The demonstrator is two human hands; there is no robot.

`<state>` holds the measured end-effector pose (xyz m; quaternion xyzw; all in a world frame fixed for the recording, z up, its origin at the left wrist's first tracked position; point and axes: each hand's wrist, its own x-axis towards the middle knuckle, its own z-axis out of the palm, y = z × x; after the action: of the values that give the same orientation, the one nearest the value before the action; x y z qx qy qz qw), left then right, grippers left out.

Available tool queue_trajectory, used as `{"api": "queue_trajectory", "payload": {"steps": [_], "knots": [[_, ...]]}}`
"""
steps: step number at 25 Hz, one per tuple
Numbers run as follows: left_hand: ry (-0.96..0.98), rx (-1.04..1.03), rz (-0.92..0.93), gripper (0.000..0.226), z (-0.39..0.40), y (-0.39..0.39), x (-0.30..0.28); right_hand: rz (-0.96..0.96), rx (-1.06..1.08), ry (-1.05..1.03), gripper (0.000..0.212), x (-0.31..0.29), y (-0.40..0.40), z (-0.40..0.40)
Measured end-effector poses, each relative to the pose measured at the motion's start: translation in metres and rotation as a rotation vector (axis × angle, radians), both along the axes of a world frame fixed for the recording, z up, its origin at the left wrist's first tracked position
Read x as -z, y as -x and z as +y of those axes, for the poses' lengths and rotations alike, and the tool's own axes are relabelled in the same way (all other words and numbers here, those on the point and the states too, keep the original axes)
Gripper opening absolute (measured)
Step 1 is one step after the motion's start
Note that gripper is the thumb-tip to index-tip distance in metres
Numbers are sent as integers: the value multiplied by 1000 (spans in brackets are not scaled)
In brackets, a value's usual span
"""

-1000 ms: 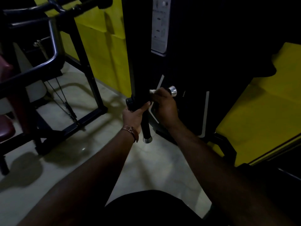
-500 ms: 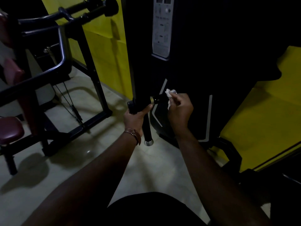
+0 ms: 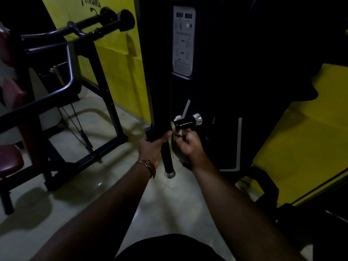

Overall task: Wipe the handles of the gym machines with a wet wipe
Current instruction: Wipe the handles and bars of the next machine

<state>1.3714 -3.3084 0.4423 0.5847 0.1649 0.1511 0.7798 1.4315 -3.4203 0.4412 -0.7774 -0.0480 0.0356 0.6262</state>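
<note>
steadying the black upright machine bar (image 3: 160, 117), the left hand (image 3: 153, 146) grips it so the right hand (image 3: 188, 143), pinching the crumpled white wet wipe (image 3: 178, 117), can rub under the short black chrome-capped handle (image 3: 187, 121).

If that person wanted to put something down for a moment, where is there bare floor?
Bare floor lies between the forearms, below the vertical handle, and left of the left hand up to the bench frame. It is crowded around the right hand, wipe and horizontal handle.
</note>
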Motion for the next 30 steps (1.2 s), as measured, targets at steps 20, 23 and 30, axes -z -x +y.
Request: {"api": "queue_trajectory", "payload": {"steps": [20, 23, 30], "knots": [[5, -48, 37, 37, -5, -2, 2, 117, 550, -746, 19, -8, 18, -26], [19, -54, 22, 34, -9, -2, 1, -463, 450, -134, 23, -15, 14, -13], [29, -82, 31, 36, -10, 3, -1, -751, 228, 469, 29, -17, 1, -35]]}}
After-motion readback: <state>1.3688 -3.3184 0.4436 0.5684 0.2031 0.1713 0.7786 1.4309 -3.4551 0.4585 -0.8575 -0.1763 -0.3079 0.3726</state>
